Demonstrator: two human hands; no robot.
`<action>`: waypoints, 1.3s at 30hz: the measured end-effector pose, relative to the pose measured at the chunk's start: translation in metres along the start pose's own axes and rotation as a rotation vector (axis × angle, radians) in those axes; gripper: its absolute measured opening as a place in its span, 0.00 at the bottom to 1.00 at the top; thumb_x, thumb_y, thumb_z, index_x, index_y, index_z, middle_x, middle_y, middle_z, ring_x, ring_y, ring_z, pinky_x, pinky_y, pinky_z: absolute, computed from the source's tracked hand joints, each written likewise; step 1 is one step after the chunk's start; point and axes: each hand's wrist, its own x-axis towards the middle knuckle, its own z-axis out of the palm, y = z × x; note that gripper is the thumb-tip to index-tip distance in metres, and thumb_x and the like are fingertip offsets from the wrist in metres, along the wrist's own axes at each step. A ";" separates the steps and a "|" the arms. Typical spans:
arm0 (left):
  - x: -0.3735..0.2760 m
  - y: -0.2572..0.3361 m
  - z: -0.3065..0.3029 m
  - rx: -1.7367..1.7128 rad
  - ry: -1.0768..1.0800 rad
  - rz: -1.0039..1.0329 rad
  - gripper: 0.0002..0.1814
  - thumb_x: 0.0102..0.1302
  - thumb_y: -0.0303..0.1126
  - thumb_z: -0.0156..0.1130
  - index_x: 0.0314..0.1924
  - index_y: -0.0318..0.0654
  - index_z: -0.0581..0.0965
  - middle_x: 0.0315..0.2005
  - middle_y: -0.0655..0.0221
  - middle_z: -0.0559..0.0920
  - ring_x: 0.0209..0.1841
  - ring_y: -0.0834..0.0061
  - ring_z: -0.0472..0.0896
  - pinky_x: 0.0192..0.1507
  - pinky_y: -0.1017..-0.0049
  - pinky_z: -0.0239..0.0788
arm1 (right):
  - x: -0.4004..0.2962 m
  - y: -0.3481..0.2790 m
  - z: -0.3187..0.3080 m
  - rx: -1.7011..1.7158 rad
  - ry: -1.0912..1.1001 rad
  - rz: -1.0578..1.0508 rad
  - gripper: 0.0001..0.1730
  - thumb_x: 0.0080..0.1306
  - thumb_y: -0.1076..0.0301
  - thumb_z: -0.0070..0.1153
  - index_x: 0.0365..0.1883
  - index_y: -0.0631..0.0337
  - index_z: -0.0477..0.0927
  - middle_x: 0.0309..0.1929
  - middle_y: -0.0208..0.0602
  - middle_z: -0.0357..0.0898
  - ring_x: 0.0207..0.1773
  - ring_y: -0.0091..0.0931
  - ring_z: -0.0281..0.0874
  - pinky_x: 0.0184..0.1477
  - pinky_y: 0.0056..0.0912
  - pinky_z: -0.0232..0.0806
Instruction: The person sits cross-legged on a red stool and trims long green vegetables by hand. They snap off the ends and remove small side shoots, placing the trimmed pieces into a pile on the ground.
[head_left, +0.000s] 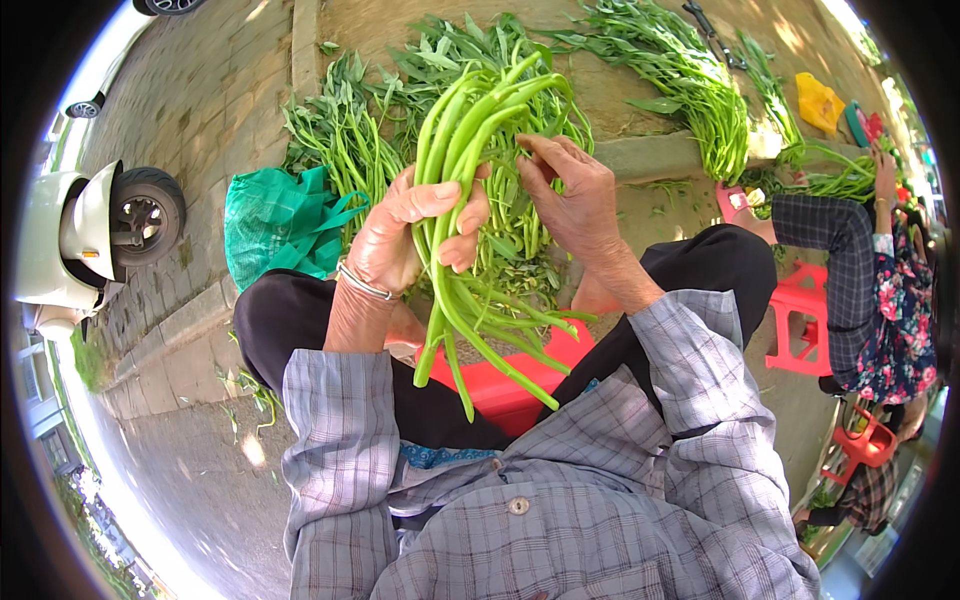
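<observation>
My left hand (412, 225), with a metal bangle at the wrist, grips a bundle of green leafy-vegetable stems (469, 142). The stems arch over at the top, and their lower ends fan out above my lap. Just right of the bundle is my right hand (566, 187), thumb and index finger close together by a thin leafy piece; whether they pinch it I cannot tell. Behind the bundle, more greens (480, 52) lie on the ground, with loose leaves and bits of stem below them. Another pile of greens (352, 135) lies to the left.
A green fabric bag (274, 225) stands by my left knee. A red plastic stool (517, 375) is between my legs. Long greens (697, 90) lie across a kerb at upper right, near a yellow bag (819, 103). Another person sits at right beside a red stool (802, 319). A scooter wheel (148, 216) is at left.
</observation>
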 end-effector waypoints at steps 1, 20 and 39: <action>0.000 -0.002 0.002 0.003 -0.005 -0.014 0.23 0.58 0.36 0.60 0.49 0.29 0.67 0.22 0.66 0.72 0.14 0.78 0.66 0.19 0.77 0.63 | -0.001 0.001 0.001 -0.035 0.009 0.028 0.12 0.56 0.71 0.58 0.39 0.61 0.78 0.26 0.36 0.76 0.22 0.29 0.74 0.26 0.29 0.66; -0.001 -0.012 0.006 -0.063 -0.032 -0.076 0.25 0.58 0.36 0.61 0.49 0.28 0.67 0.22 0.65 0.72 0.14 0.77 0.67 0.18 0.77 0.62 | -0.006 0.009 0.001 -0.226 0.027 0.155 0.13 0.56 0.64 0.59 0.36 0.63 0.79 0.21 0.38 0.76 0.22 0.32 0.75 0.26 0.34 0.65; -0.001 -0.023 0.013 -0.151 -0.047 -0.116 0.21 0.59 0.36 0.58 0.49 0.31 0.67 0.23 0.66 0.72 0.14 0.78 0.67 0.20 0.76 0.63 | -0.003 0.011 0.003 0.094 0.080 0.285 0.13 0.59 0.70 0.56 0.40 0.67 0.75 0.14 0.36 0.71 0.14 0.24 0.67 0.20 0.28 0.58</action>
